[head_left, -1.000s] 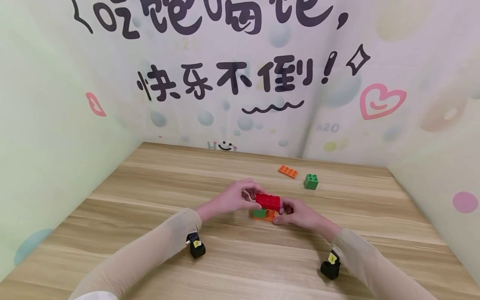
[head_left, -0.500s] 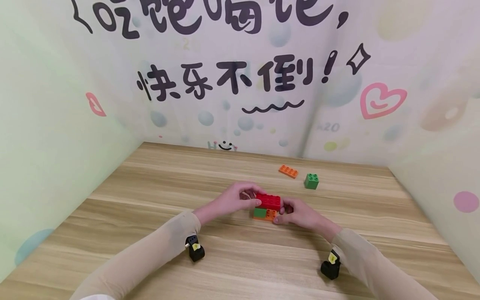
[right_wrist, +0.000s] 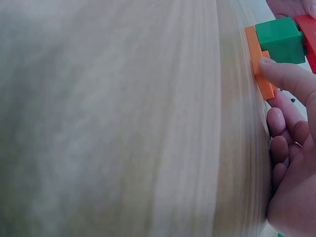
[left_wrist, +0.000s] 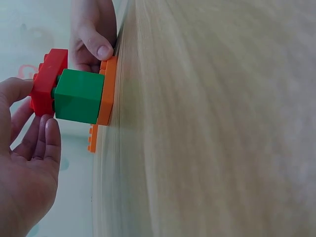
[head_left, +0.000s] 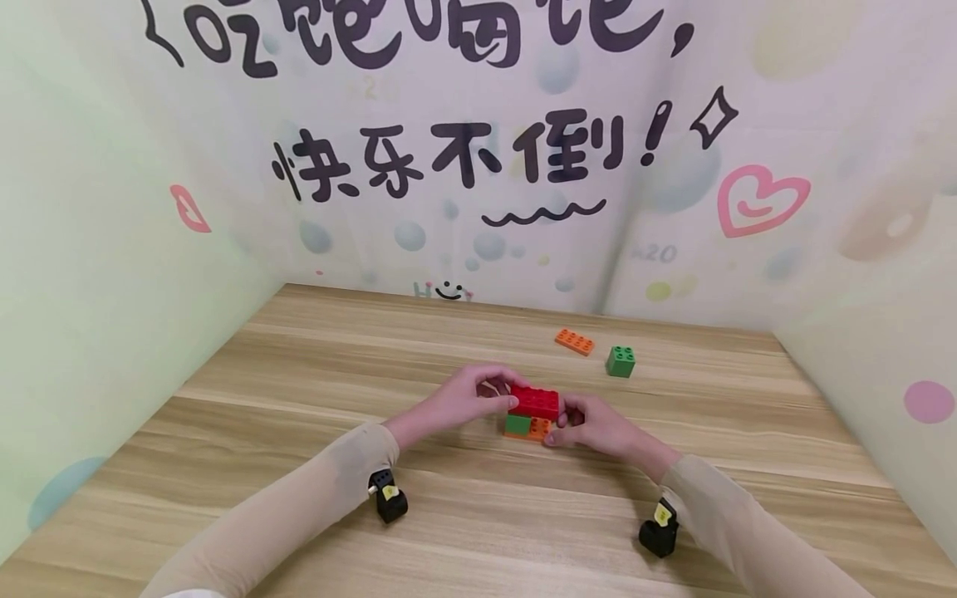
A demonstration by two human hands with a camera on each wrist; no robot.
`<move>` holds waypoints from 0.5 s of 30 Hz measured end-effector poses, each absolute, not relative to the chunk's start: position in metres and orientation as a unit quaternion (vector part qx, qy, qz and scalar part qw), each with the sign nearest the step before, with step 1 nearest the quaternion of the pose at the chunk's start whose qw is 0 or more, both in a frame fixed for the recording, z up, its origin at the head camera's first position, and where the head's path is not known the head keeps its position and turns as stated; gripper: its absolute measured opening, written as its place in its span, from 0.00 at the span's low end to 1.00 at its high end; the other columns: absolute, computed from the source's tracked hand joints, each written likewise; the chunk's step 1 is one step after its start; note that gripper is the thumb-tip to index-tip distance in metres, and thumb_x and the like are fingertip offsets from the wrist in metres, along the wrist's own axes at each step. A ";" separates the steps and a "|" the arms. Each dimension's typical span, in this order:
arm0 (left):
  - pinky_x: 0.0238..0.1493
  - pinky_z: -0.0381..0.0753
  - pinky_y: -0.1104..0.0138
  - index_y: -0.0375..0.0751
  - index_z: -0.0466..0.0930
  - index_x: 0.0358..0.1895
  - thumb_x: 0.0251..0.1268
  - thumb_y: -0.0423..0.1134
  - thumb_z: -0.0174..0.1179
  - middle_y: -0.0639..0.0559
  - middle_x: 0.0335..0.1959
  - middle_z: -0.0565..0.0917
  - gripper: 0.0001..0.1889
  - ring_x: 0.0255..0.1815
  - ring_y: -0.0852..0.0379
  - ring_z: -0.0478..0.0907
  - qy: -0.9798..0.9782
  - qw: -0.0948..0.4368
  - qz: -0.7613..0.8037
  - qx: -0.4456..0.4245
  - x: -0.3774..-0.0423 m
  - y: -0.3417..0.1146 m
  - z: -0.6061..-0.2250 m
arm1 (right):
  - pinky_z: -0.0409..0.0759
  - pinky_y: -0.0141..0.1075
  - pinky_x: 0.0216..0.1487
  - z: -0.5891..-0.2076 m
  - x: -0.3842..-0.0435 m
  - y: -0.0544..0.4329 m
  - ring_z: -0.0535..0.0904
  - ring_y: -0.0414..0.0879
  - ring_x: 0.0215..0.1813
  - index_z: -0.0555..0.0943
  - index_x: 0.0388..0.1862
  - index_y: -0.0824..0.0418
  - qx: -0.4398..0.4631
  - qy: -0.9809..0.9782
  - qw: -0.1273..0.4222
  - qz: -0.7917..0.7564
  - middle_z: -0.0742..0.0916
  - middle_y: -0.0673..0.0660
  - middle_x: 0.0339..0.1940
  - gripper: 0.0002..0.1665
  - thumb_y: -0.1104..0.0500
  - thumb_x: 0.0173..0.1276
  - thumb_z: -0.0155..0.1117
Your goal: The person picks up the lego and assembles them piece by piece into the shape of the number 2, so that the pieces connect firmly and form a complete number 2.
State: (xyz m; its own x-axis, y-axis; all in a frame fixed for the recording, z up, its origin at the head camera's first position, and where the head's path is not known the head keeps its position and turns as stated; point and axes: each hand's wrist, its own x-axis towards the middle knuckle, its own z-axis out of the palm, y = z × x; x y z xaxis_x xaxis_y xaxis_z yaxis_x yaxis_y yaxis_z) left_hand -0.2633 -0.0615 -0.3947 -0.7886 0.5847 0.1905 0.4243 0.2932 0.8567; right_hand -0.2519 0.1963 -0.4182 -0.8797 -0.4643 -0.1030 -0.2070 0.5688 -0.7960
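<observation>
My left hand point(head_left: 473, 394) pinches the left end of a red brick point(head_left: 537, 402) between thumb and fingers. Beneath that end stands a green brick point(left_wrist: 79, 96). In the left wrist view the green brick's studs show in a narrow gap below the red brick, which sits slightly tilted. The green brick is on one half of an orange plate point(left_wrist: 108, 91) lying on the table; the plate's other half has bare studs. My right hand point(head_left: 598, 425) grips that free end, its thumb on the plate in the right wrist view point(right_wrist: 291, 81).
Farther back on the wooden table point(head_left: 336, 349) lie a second orange plate point(head_left: 574, 341) and a second green brick point(head_left: 620, 361). A printed cloth wall point(head_left: 449, 249) closes off the back, with pale walls at both sides.
My left hand has shifted slightly toward me, its thumb moving up along the red brick's end. The red brick has barely moved. My right hand stays in place on the orange plate.
</observation>
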 end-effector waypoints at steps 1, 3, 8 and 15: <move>0.45 0.82 0.70 0.42 0.83 0.54 0.67 0.35 0.63 0.46 0.49 0.86 0.13 0.42 0.61 0.78 0.800 0.079 0.504 0.316 -0.263 -0.062 -0.395 | 0.66 0.30 0.35 -0.418 -0.252 0.196 0.69 0.44 0.34 0.75 0.35 0.63 -0.193 0.872 0.152 -0.423 0.76 0.51 0.30 0.18 0.55 0.58 0.75; 0.45 0.81 0.71 0.42 0.83 0.53 0.66 0.35 0.63 0.46 0.49 0.86 0.13 0.42 0.62 0.78 0.799 0.079 0.506 0.316 -0.264 -0.062 -0.395 | 0.66 0.30 0.34 -0.418 -0.252 0.196 0.69 0.44 0.33 0.75 0.35 0.63 -0.193 0.871 0.152 -0.425 0.76 0.51 0.30 0.18 0.55 0.58 0.75; 0.45 0.82 0.69 0.42 0.83 0.53 0.66 0.34 0.64 0.46 0.49 0.86 0.13 0.42 0.62 0.78 0.797 0.080 0.508 0.316 -0.266 -0.062 -0.396 | 0.65 0.29 0.34 -0.418 -0.252 0.195 0.69 0.43 0.33 0.75 0.34 0.64 -0.195 0.870 0.151 -0.426 0.75 0.50 0.29 0.19 0.55 0.57 0.75; 0.44 0.82 0.70 0.40 0.83 0.53 0.66 0.35 0.64 0.44 0.49 0.86 0.14 0.41 0.62 0.78 0.792 0.086 0.513 0.319 -0.265 -0.062 -0.396 | 0.64 0.30 0.34 -0.417 -0.251 0.195 0.68 0.44 0.33 0.73 0.34 0.66 -0.193 0.871 0.152 -0.425 0.74 0.51 0.28 0.20 0.55 0.58 0.75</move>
